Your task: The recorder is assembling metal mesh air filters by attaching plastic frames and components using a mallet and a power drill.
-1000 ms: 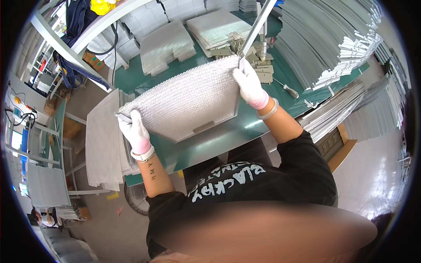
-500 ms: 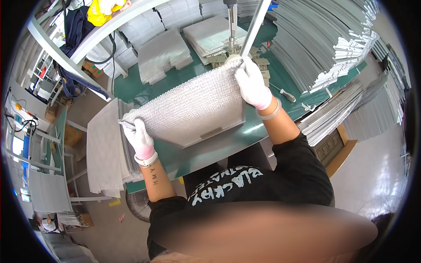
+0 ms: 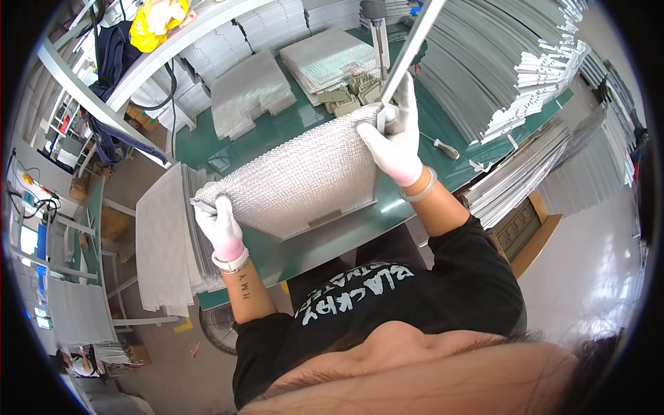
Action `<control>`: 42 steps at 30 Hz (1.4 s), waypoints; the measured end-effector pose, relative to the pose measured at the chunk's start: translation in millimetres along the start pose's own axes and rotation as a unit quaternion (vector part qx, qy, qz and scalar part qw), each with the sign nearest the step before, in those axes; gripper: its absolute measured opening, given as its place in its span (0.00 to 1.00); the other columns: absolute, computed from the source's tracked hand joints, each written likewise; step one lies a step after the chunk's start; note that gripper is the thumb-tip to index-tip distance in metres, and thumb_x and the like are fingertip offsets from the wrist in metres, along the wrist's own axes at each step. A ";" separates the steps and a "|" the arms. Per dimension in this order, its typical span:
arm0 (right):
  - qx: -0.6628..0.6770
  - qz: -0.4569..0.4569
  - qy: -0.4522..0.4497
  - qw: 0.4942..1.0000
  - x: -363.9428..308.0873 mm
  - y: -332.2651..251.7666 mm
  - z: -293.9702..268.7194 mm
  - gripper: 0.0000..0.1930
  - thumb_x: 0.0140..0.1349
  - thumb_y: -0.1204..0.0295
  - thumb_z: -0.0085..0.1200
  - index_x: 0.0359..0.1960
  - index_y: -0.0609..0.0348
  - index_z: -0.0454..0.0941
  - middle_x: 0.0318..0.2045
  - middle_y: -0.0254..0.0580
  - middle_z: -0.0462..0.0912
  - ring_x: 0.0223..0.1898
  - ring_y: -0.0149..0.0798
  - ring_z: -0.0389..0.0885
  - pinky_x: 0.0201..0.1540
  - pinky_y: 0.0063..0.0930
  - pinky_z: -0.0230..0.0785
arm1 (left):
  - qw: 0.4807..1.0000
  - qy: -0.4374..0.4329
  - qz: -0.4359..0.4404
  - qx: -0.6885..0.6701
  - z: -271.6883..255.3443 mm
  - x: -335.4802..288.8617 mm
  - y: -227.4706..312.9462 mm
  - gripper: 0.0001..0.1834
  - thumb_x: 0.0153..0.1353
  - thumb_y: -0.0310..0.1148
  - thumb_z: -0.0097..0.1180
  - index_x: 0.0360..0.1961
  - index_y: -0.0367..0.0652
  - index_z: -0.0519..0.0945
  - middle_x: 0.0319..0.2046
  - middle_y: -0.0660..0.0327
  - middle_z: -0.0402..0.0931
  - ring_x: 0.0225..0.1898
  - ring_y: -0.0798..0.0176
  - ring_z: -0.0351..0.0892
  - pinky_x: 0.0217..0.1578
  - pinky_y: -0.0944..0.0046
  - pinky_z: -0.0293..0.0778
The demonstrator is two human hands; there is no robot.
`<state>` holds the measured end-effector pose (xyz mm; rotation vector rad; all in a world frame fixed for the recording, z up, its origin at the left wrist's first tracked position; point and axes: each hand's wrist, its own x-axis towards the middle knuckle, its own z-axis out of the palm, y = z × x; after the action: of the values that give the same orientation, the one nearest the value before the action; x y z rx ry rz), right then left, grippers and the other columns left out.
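I hold a silver metal mesh panel (image 3: 311, 173) tilted over the green worktable. My left hand (image 3: 220, 228), in a white glove, is closed on the panel's left corner, thumb on top of the mesh. At the opposite, upper right corner is my gloved right hand (image 3: 395, 138), its thumb pressed on the mesh and its fingers reaching up behind. A long thin metal strip (image 3: 413, 52) rises from that corner, between the right thumb and fingers. A small dull plate (image 3: 325, 218) shows on the panel's near edge.
Flat mesh sheets (image 3: 252, 97) and a second stack (image 3: 328, 59) lie on the green table (image 3: 304, 238). Beige metal parts (image 3: 346, 97) sit behind the panel; a screwdriver (image 3: 446, 148) lies to the right. Long strips (image 3: 484, 76) are piled far right, more mesh sheets (image 3: 162, 242) at left.
The panel and my right hand have come slightly lower and nearer. My right fingers, earlier bent over the corner, now stretch up beside the strip. The left hand keeps its grip.
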<state>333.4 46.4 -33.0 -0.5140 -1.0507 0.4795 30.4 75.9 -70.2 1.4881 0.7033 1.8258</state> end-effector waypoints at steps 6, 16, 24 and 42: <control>-0.214 -0.041 -0.225 0.950 32.6 -31.2 -37.1 0.35 0.55 0.75 0.65 0.66 0.62 0.68 0.41 0.44 0.85 0.41 0.31 0.84 0.48 0.27 0.74 | 1.000 0.006 0.012 -0.001 -3.4 -5.4 -0.7 0.06 0.63 0.22 0.52 0.41 0.37 0.74 0.39 0.64 0.73 0.38 0.71 0.69 0.45 0.68 0.66; -0.335 -0.076 -0.529 0.776 76.4 -95.2 -21.7 0.24 0.57 0.81 0.55 0.58 0.54 0.77 0.44 0.47 0.84 0.44 0.50 0.83 0.47 0.35 0.76 | 0.999 -0.024 0.038 0.012 -10.4 -14.1 2.8 0.21 0.62 0.24 0.58 0.56 0.34 0.74 0.48 0.59 0.79 0.47 0.68 0.76 0.53 0.65 0.70; -0.356 -0.040 -0.634 0.686 78.8 -94.0 35.9 0.16 0.55 0.81 0.53 0.47 0.56 0.75 0.37 0.46 0.81 0.38 0.53 0.82 0.42 0.40 0.76 | 0.981 -0.162 0.097 0.032 3.7 4.5 48.3 0.13 0.59 0.23 0.63 0.45 0.36 0.77 0.39 0.58 0.78 0.31 0.73 0.72 0.28 0.75 0.66; -0.300 -0.098 -0.649 0.692 78.8 -71.5 60.6 0.31 0.54 0.84 0.53 0.63 0.55 0.73 0.30 0.47 0.73 0.33 0.49 0.76 0.39 0.38 0.70 | 0.965 0.178 0.186 0.040 32.1 -3.9 12.7 0.30 0.48 0.17 0.72 0.53 0.35 0.72 0.45 0.55 0.78 0.40 0.70 0.77 0.42 0.73 0.74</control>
<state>320.7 47.6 88.8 -0.6024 -2.6834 0.2390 60.3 64.7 -56.5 1.4283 0.7050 2.4188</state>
